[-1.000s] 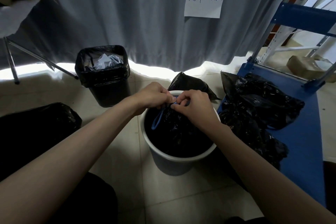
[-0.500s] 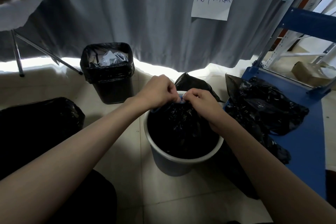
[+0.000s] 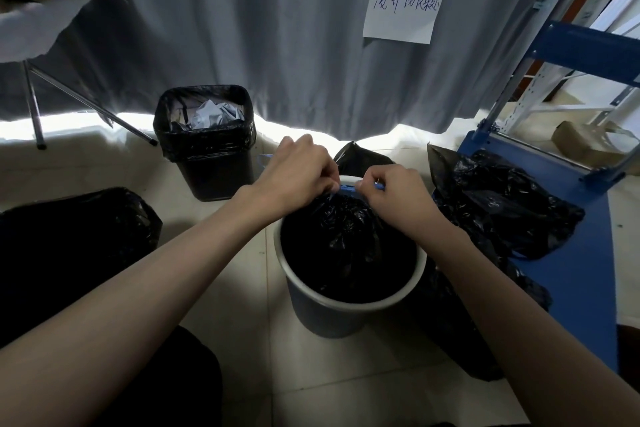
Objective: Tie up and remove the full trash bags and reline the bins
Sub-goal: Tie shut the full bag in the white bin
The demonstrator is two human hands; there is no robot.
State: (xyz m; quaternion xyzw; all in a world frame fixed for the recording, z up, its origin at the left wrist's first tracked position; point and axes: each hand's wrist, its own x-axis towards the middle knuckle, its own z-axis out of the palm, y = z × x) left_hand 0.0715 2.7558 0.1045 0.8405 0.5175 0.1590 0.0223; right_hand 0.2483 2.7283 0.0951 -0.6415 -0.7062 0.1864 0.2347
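A round bin with a white rim point(image 3: 349, 305) stands on the floor in front of me, holding a black trash bag point(image 3: 346, 243) gathered at its top. My left hand point(image 3: 294, 173) and my right hand point(image 3: 394, 191) meet over the bin's far edge. Both pinch the bag's blue drawstring point(image 3: 348, 188), which is pulled tight between them. A square black bin point(image 3: 207, 149) lined with a black bag and full of crumpled paper stands behind to the left.
Filled black bags lie at the left point(image 3: 69, 246) and on the blue cart deck point(image 3: 581, 270) at the right point(image 3: 495, 204). A grey curtain with a paper sign point(image 3: 405, 5) hangs behind. Table legs point(image 3: 33, 107) stand at the far left.
Both hands have risen to the bin's far rim and drawn slightly apart, pulling the blue drawstring taut. The loose loop that hung by my left hand is gone.
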